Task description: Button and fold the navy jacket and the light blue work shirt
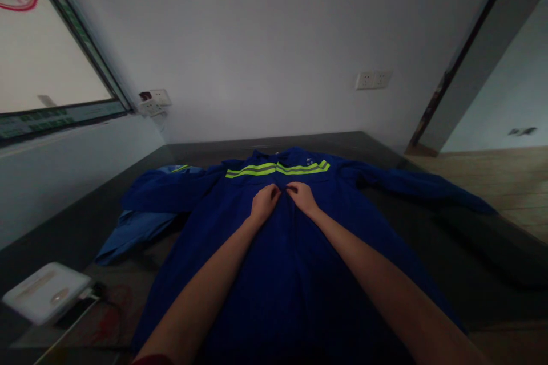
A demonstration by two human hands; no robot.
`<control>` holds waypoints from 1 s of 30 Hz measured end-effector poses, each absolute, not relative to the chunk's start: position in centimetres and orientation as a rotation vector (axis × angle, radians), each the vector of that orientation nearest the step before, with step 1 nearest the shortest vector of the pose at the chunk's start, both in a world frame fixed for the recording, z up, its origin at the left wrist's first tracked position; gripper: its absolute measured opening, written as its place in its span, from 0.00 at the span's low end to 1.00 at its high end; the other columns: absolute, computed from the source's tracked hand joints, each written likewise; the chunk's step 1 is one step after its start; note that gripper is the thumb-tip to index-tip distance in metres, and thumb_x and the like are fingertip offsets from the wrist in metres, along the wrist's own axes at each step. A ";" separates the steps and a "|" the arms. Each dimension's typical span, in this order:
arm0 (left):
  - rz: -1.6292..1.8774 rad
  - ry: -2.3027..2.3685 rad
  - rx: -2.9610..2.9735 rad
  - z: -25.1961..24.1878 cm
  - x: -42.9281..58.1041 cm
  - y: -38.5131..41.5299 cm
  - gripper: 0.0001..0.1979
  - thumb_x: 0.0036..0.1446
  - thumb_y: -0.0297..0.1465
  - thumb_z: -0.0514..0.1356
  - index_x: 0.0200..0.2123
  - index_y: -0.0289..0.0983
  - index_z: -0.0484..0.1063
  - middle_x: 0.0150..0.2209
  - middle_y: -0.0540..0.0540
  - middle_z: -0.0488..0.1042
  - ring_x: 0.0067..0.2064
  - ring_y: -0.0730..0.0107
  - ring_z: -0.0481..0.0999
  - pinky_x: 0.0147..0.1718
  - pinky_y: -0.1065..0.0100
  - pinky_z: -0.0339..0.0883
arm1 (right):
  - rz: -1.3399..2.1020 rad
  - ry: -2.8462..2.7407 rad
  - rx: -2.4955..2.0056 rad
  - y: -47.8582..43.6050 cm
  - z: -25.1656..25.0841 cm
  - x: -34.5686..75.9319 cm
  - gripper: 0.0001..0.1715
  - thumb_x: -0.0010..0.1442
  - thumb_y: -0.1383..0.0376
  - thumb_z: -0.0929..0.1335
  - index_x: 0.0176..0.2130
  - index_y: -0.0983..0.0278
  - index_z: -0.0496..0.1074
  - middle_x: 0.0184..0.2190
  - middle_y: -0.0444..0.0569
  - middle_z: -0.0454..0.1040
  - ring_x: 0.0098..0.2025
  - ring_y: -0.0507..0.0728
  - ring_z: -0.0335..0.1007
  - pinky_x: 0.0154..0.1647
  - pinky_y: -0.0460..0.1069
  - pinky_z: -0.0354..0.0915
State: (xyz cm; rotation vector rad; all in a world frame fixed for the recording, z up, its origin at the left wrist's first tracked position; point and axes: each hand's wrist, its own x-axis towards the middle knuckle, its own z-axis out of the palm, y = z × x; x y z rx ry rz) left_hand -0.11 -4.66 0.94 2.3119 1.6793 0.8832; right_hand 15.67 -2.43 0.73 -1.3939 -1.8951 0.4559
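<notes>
A dark blue work jacket (282, 262) with two yellow-green reflective stripes (277, 169) across the chest lies spread flat on a dark table (85, 228), its sleeves stretched out to both sides. My left hand (264, 203) and my right hand (302, 196) meet at the jacket's front opening just below the stripes. Both have their fingers curled and pinch the cloth there. Whether a button or zip is between the fingers is hidden.
A lighter blue garment (132, 231) lies under the jacket's left sleeve. A white box (45, 292) with a cable sits at the table's near left corner. Wall sockets (373, 79) are on the wall behind. Wooden floor (492, 177) shows at the right.
</notes>
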 end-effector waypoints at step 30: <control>0.878 1.674 2.270 1.1 -0.2 -4.6 0.06 0.60 0.31 0.54 0.35 0.40 0.71 0.35 0.47 0.76 0.36 0.68 0.74 0.32 0.72 0.62 | 0.361 -2.012 -1.558 -3.3 2.4 14.9 0.11 0.60 0.66 0.65 0.42 0.63 0.75 0.39 0.48 0.79 0.42 0.55 0.74 0.44 0.46 0.63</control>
